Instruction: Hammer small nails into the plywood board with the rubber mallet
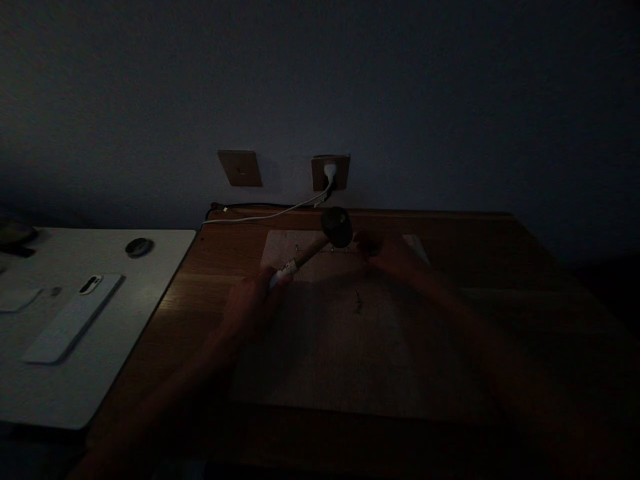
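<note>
In dim light, a person's left hand point(250, 297) closed around the white grip of a dark-headed mallet point(311, 251), its wood-toned shaft slanting up over the far part of a pale, flat, matte rectangular board point(320, 360). The right hand point(385, 253) was just beside the mallet's rounded head, fingers bent; whether they pinched anything could not be told. Thin, nail-like metal pieces point(297, 248) stood near the board's far edge, partly hidden behind the mallet, while small loose metal bits point(358, 303) lay nearer its middle. The right forearm crossed the board's right side.

Beneath was a brown, wood-grained surface point(185, 293). Behind, a white plug point(330, 172) with a pale cable point(270, 217) sat in a square wall socket point(343, 180). At left, a smooth white surface point(115, 373) bore a pale, phone-like slab point(75, 327) and a dark round object point(139, 247).
</note>
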The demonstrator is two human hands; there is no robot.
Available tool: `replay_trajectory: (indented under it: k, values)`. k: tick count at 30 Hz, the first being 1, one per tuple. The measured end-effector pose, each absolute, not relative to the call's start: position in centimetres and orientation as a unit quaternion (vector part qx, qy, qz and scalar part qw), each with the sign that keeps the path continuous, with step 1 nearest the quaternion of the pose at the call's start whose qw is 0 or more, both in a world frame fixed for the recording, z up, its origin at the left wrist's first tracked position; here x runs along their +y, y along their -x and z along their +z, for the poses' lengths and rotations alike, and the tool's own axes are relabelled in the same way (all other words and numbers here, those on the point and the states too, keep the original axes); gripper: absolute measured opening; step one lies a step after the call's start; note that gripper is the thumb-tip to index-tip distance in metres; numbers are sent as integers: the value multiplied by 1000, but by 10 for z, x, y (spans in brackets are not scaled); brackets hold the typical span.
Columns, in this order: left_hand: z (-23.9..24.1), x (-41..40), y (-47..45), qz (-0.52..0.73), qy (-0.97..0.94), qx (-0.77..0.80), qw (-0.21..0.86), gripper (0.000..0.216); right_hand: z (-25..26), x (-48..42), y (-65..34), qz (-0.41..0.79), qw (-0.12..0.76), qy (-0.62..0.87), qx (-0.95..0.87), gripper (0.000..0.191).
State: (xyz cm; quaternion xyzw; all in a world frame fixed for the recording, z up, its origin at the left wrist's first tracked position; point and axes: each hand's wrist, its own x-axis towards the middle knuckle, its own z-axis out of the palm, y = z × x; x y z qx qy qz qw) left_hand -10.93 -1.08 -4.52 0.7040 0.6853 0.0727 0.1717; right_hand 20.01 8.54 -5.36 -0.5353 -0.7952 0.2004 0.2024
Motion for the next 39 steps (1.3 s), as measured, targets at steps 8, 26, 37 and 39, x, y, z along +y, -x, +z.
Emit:
replay_trajectory:
  k: [8, 26, 37, 39]
  values:
    - [-47, -8, 109, 67, -704, 684, 178, 42, -51, 80, -203, 197, 209, 556, -780, 38]
    - [-27, 4, 78, 61, -763, 634, 110, 46, -60, 71, -230, 141, 264, 553, -777, 45]
    - [-28, 6, 72, 13, -782, 618, 76, 47, -52, 36, -239, 124, 279, 432, -849, 21]
    - [-28, 5, 73, 14, -780, 620, 85, 48, -49, 25, -227, 110, 242, 363, -893, 27]
